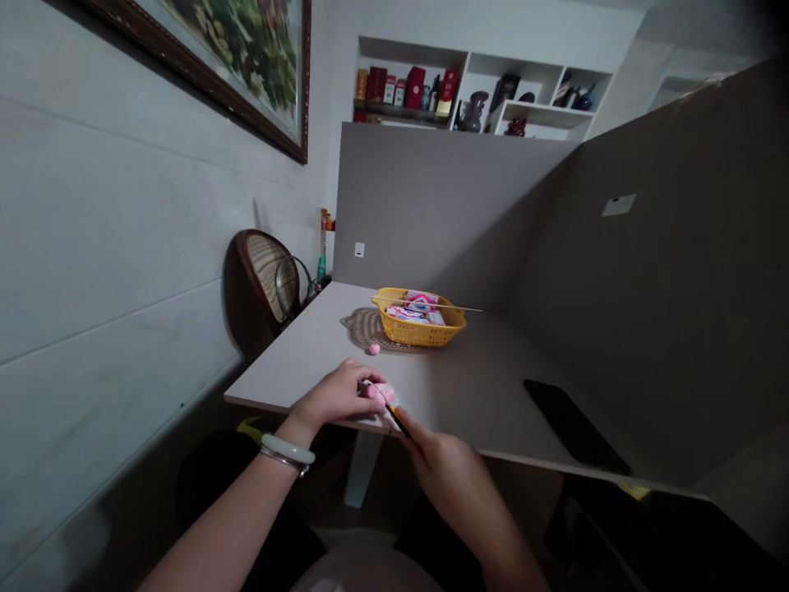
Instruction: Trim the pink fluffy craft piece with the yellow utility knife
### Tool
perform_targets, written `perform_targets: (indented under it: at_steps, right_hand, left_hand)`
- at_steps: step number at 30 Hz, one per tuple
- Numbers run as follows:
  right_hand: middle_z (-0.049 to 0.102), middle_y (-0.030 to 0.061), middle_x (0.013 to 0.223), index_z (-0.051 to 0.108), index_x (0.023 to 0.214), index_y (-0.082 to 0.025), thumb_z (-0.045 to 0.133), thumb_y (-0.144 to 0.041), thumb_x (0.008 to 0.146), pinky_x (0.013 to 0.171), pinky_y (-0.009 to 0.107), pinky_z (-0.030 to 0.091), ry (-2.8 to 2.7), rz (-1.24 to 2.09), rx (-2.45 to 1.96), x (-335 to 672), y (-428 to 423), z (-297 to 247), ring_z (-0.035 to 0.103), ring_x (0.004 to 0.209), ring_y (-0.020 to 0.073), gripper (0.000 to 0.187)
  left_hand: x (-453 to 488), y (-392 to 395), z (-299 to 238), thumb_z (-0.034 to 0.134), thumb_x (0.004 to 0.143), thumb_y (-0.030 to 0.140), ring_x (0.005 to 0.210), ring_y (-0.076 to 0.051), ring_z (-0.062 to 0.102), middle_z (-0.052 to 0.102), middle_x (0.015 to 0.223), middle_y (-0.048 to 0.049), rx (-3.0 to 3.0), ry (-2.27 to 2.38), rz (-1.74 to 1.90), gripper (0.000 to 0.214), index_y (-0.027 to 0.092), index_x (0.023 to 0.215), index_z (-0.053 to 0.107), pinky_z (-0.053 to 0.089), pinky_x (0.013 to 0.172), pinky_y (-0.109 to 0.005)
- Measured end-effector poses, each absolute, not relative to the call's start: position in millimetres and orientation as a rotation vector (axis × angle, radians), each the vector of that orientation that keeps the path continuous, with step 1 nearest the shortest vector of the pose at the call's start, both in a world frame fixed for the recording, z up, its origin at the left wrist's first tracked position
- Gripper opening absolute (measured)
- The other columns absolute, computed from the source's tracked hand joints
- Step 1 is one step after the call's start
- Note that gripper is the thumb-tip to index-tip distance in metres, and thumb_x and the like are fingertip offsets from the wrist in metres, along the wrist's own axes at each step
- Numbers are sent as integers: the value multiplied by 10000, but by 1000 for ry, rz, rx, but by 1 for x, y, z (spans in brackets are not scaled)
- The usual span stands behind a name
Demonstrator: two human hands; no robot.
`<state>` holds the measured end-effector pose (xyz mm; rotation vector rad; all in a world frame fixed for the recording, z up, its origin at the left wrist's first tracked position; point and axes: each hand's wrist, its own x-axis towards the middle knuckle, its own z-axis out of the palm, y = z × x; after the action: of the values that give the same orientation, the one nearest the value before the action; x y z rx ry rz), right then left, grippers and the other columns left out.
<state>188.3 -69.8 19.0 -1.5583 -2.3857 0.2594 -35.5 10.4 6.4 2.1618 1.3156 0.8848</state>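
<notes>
My left hand (336, 397) rests at the near edge of the grey table (481, 395), its fingers closed on a small pink fluffy piece (380, 393). My right hand (447, 469) is just below the table edge and pinches a thin dark stick-like tool (396, 418), whose tip reaches into the pink piece. A pale bangle sits on my left wrist. A small pink ball (374, 349) lies loose on the table beyond my hands.
A yellow basket (420, 329) with pink and white packets and a long thin stick laid across it stands mid-table. A black phone (574, 425) lies at the right. Grey partitions wall the back and right. A wooden chair (262, 284) stands at the left.
</notes>
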Motion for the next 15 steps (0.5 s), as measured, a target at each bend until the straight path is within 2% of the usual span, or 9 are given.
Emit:
perform_targets:
  at_steps: [3, 5, 9, 15]
  right_hand:
    - [766, 65, 1054, 501, 1414, -349, 450, -220, 972, 712, 245, 493, -2355, 388, -1530, 205, -72, 17, 734, 906, 214, 463]
    - [752, 63, 1105, 538, 1387, -337, 451, -231, 962, 752, 257, 497, -2355, 400, -1508, 215, -76, 16, 725, 941, 216, 446]
    - [775, 76, 1011, 504, 1420, -301, 435, -209, 961, 684, 243, 490, -2364, 335, -1529, 204, -73, 17, 740, 839, 212, 473]
    - [766, 74, 1049, 522, 1404, -324, 451, -228, 963, 704, 230, 483, -2331, 387, -1470, 200, -68, 18, 735, 882, 205, 457]
  left_hand:
    - [-35, 8, 8, 760, 674, 379, 1091, -248, 582, 651, 1090, -47, 2169, 1294, 900, 420, 243, 1070, 726, 454, 974, -336]
    - [-34, 8, 9, 755, 678, 383, 1068, -246, 592, 662, 1071, -46, 2182, 1283, 900, 407, 237, 1058, 729, 462, 961, -336]
    - [-34, 9, 9, 736, 691, 390, 1066, -247, 588, 648, 1088, -58, 2189, 1300, 895, 412, 238, 1073, 721, 472, 947, -344]
    - [-34, 8, 10, 743, 690, 369, 1096, -250, 572, 627, 1113, -72, 2152, 1312, 876, 424, 233, 1090, 718, 455, 984, -347]
